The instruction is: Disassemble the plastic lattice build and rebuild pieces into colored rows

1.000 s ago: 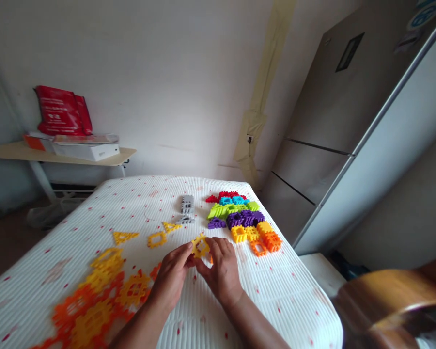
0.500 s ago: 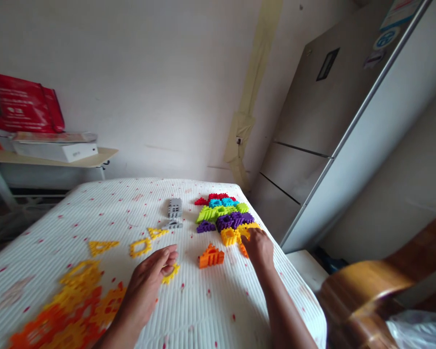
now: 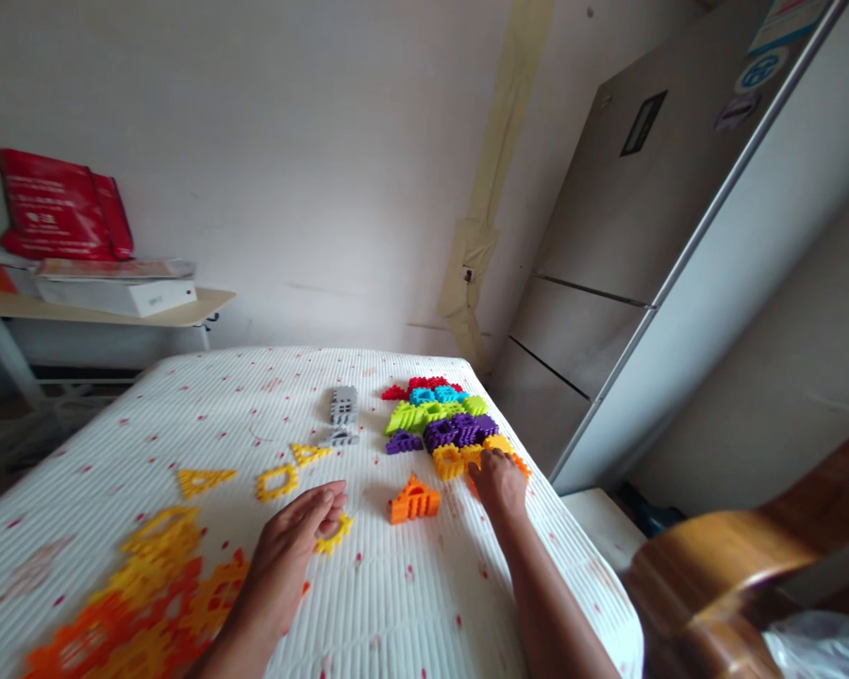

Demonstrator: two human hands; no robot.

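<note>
My left hand (image 3: 287,544) lies open on the white quilted mattress (image 3: 410,604), palm turned toward my right, holding nothing. Beside its fingertips lies a curved yellow plastic piece (image 3: 335,534). My right hand (image 3: 499,486) presses down on the yellow and orange interlocking blocks (image 3: 453,462) at the near end of a colourful rows arrangement (image 3: 439,415). I cannot tell whether its fingers grip a block. An orange block (image 3: 414,502) stands alone between my hands. Farther left lie a yellow square frame (image 3: 277,483) and a yellow triangle (image 3: 205,482).
Grey blocks (image 3: 343,411) lie beyond my hands, and a heap of yellow and orange pieces (image 3: 148,604) covers the mattress's near left. A refrigerator (image 3: 608,283) stands right, a wooden chair back (image 3: 722,556) lower right, and a shelf (image 3: 91,306) far left.
My hands have come apart. The left has moved back beside the curved yellow piece, and the right has gone forward onto the yellow and orange blocks. The view has swung slightly left.
</note>
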